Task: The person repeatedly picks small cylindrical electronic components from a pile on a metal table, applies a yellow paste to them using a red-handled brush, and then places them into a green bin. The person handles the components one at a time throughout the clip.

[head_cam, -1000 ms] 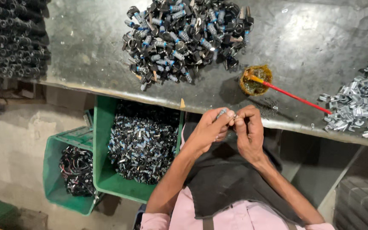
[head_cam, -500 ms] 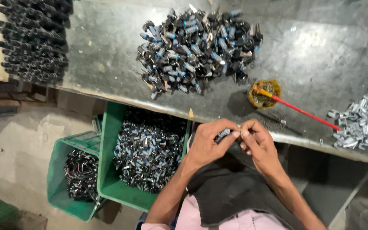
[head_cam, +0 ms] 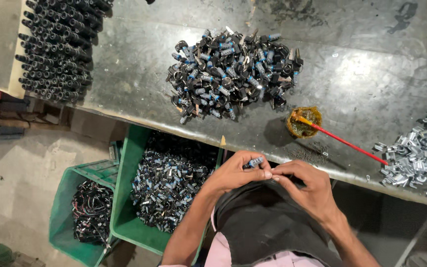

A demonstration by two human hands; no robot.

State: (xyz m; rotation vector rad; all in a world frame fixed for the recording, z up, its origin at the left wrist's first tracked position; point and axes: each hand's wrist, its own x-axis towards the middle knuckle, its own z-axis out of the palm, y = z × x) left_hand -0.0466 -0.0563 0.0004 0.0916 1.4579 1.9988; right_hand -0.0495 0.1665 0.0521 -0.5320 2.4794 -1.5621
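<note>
Hands lower than before, left hand [head_cam: 235,174] grip clamped on small lock part [head_cam: 255,161], right hand [head_cam: 306,187] fingertips pinched beside it

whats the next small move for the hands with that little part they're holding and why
Probably finish fitting the small blue-and-black part pinched between the left hand and right hand, then drop it into the green bin below the left hand, which already holds similar pieces.

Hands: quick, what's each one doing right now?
Left hand: closed on a small blue-and-silver part, grip at the fingertips.
Right hand: fingers curled, pinching at the same part.
</note>
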